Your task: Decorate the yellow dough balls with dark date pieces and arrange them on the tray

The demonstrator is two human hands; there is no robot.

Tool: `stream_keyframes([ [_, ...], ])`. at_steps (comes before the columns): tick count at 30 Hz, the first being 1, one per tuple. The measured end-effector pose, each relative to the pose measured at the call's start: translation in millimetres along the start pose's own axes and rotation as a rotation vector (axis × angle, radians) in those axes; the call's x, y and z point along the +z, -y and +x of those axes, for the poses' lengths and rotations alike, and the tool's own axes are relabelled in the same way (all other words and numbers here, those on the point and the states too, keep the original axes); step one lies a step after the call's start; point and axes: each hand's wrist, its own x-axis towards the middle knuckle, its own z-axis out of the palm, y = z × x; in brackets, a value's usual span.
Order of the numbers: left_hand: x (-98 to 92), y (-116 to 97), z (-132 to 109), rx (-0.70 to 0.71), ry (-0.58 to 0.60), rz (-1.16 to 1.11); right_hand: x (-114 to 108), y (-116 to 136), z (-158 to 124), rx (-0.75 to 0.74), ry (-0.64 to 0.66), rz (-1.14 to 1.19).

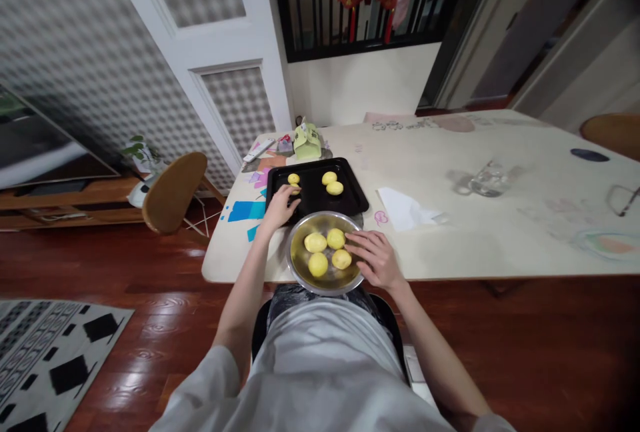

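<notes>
The left hand (pixel 281 207) reaches over the left part of a black rectangular baking tray (pixel 313 203), fingers curved and thumb apart, its fingertips at the nearer of two small yellow lemons (pixel 294 179) on that side; whether it has hold of that fruit I cannot tell. Two more yellow lemons (pixel 332 183) lie side by side on the tray's right half. Just in front, a round silver metal bowl (pixel 299 271) juts past the near edge of the white, doodled table (pixel 425 252) and contains four larger yellow lemons (pixel 317 264). The right hand (pixel 376 257), loosely bent with fingers spread, lies across the bowl's right rim, fingertips beside the two right-hand fruits; whether they touch is unclear. A white sheet of paper (pixel 403 209) lies right of the tray, and a pale green packet (pixel 307 141) stands behind it
</notes>
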Motion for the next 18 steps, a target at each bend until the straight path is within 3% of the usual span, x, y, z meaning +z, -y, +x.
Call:
stream_keyframes([
  [3,8.7,21,36,-0.018,0.07,0.196,0,-1,-1,-0.012,0.005,-0.01],
  [6,16.5,29,54,-0.038,0.11,0.278,1,-1,-1,-0.007,0.014,-0.012],
  [18,10.6,30,50,-0.114,0.071,0.337,2,0,-2,0.024,0.014,-0.006],
])
